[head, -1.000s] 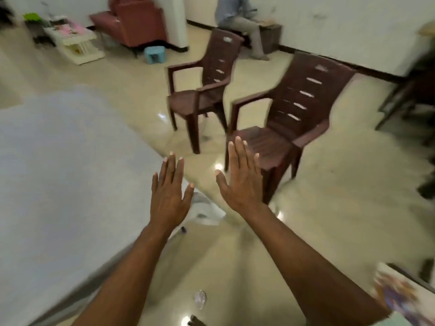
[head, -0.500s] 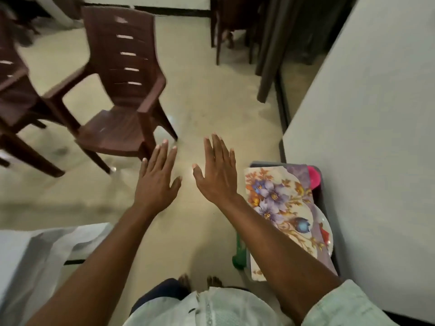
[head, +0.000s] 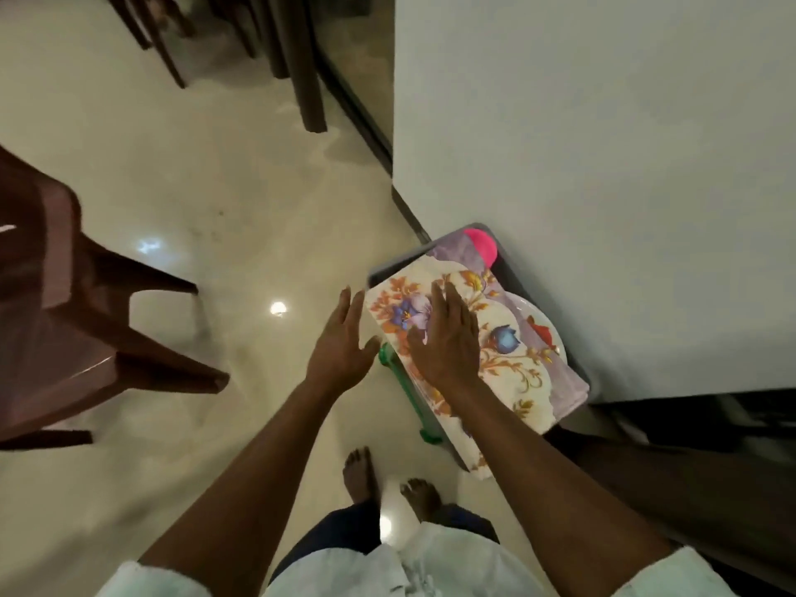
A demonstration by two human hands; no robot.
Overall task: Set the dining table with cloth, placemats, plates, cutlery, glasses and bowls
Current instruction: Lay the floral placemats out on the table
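Both hands have swung down to the floral placemats (head: 495, 338), right hand (head: 448, 342) and left hand (head: 340, 342) with fingers spread, holding nothing; setting barely begun.

One head cam only, worn high, aimed steeply down at floor (head: 206, 217); wide-angle, edges bent; own forearms enter from bottom centre; feet (head: 359, 471) lower centre; close range.

A brown plastic chair (head: 56, 321) stood at the left on a glossy cream tiled floor (head: 224, 174). Dark furniture legs (head: 308, 75) rose at the top. A white wall (head: 603, 165) filled the right, with a dark skirting strip (head: 366, 118) along its base.
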